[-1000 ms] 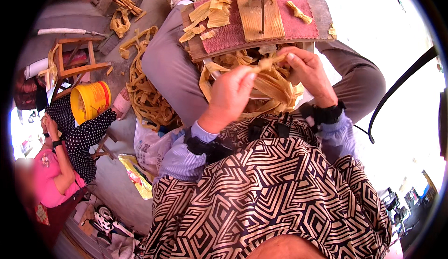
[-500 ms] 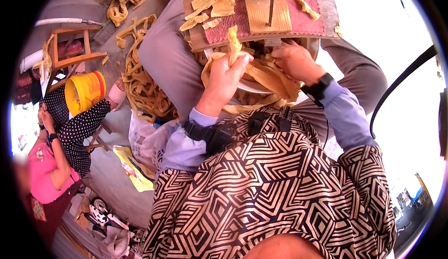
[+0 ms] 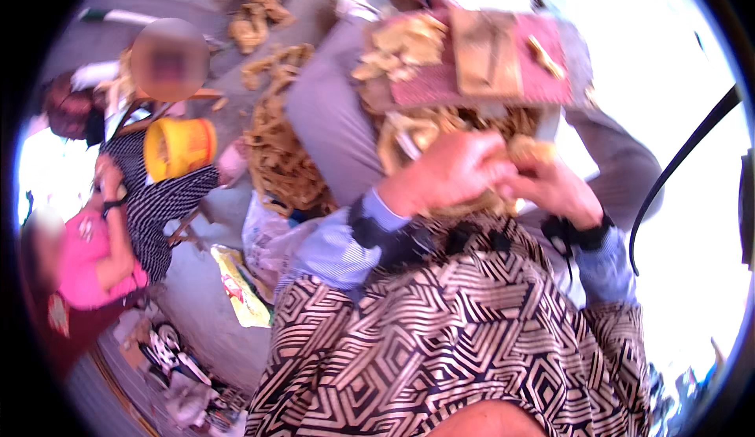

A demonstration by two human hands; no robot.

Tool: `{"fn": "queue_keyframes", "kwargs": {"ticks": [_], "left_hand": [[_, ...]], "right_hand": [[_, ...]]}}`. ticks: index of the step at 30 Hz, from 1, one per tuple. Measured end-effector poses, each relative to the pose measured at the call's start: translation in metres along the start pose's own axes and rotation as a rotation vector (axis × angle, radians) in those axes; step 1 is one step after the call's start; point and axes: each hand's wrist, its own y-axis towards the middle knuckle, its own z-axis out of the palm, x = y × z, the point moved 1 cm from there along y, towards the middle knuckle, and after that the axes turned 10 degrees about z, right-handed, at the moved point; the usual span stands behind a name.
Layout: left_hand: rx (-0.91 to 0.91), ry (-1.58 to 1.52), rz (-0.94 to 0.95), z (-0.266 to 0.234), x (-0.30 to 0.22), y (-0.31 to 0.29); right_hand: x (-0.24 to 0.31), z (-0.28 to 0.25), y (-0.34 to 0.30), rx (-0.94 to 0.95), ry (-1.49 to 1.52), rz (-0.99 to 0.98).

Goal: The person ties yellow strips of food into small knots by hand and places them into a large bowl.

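My left hand (image 3: 454,171) and my right hand (image 3: 557,191) meet in front of my lap, fingers closed and blurred by motion. A tan, leathery strip (image 3: 532,151) shows at the fingers of my right hand; the left fingertips press in beside it. Just beyond them, a board with pink cloth (image 3: 421,83) lies across my knees. It bears a wooden block (image 3: 481,75) with a thin upright piece, a stack of flat tan pieces (image 3: 407,42) on the left and a small knotted piece (image 3: 545,56) on the right. More strips (image 3: 401,140) fill the container under the board, partly hidden by my hands.
A long heap of tan strips (image 3: 277,150) lies on the floor left of my leg. Nearby are a plastic bag (image 3: 271,236) and a yellow packet (image 3: 238,283). At far left, a person in pink (image 3: 93,242) sits with a yellow bucket (image 3: 178,151).
My hands have come together and nearer to me; before, they were apart over the container, the left gripping an upright strip. The whole view has shifted, with board and floor things lower and rightward.
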Motion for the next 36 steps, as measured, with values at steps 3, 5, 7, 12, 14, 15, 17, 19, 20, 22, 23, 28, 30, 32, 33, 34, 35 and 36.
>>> {"fn": "queue_keyframes", "kwargs": {"ticks": [3, 5, 7, 12, 14, 15, 17, 19, 20, 22, 23, 28, 30, 32, 33, 34, 35, 36], "left_hand": [[0.012, 0.025, 0.067, -0.006, -0.02, -0.012], [-0.028, 0.101, 0.077, -0.001, -0.019, -0.013], [-0.056, 0.099, 0.041, 0.001, -0.018, -0.013], [-0.145, 0.026, 0.079, 0.008, -0.017, -0.008], [-0.19, -0.269, 0.044, 0.014, -0.024, -0.023], [-0.157, -0.414, -0.047, 0.017, -0.027, -0.03], [-0.126, -0.638, -0.102, 0.026, -0.031, -0.033], [-0.094, -0.693, -0.119, 0.029, -0.025, -0.032], [-0.075, -0.723, -0.128, 0.03, -0.023, -0.029], [-0.012, -0.48, -0.14, 0.007, -0.023, -0.022], [-0.016, -0.323, -0.181, -0.002, -0.01, -0.017], [-0.307, -0.058, 0.068, -0.018, 0.033, -0.01], [-0.259, 0.276, -0.092, -0.03, 0.01, -0.007], [-0.23, 0.505, -0.013, -0.025, 0.003, 0.001], [-0.23, 0.551, 0.066, -0.022, -0.006, 0.005], [-0.236, 0.595, 0.139, -0.015, -0.009, 0.008], [-0.222, 0.637, 0.18, -0.01, -0.008, 0.011], [-0.213, 0.678, 0.221, -0.005, -0.007, 0.013]], "right_hand": [[-0.014, -0.004, -0.007, 0.105, 0.471, 0.094], [-0.011, 0.004, -0.01, -0.089, 0.268, 0.084], [-0.004, 0.012, -0.015, -0.45, -0.391, -0.147], [0.021, 0.026, -0.023, -0.534, -0.417, -0.246], [0.01, 0.03, -0.026, -0.449, -0.182, -0.184], [0.012, 0.028, -0.032, -0.39, -0.147, -0.159], [0.0, 0.03, -0.037, -0.288, 0.121, -0.074], [-0.011, 0.028, -0.038, -0.23, 0.225, -0.079], [-0.017, 0.029, -0.037, -0.251, 0.224, -0.057], [-0.022, 0.022, -0.031, -0.38, -0.044, 0.041], [-0.039, 0.023, -0.023, -0.496, 0.007, -0.071], [-0.019, 0.0, 0.009, -0.65, -0.463, -0.257], [0.004, -0.009, 0.002, -0.765, -0.047, -0.118], [0.003, -0.02, 0.002, -0.902, -0.099, -0.288], [0.011, -0.023, 0.0, -0.858, -0.152, -0.333], [0.013, -0.027, -0.002, -0.793, -0.277, -0.328], [0.011, -0.028, 0.001, -0.774, -0.372, -0.362], [0.01, -0.029, 0.003, -0.749, -0.47, -0.398]]}}
